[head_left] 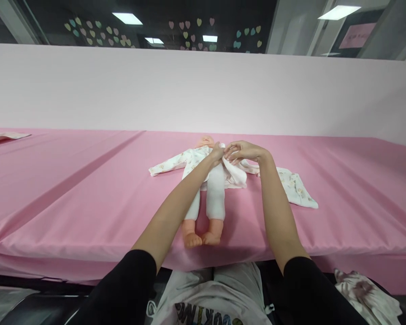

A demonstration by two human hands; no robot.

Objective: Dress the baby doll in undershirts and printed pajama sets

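A baby doll (215,194) lies on its back, its bare feet towards me and its head partly hidden beyond the hands. It lies on a spread white baby top (169,164) with a small print; the left sleeve stretches out to the side. My left hand (217,154) is closed on the top's cloth over the doll's chest. My right hand (244,151) is just beside it, fingers bent and pinching the turned-back front of the top. Parts of the fingertips are hidden by cloth. The doll's right-side arm cannot be made out.
A printed white baby garment (297,188) lies to the right on the pink sheet (98,194). Another cloth (6,137) sits at the far left. A white wall (203,90) rises behind the table. Below the right front edge is a stained, crumpled cloth (367,295).
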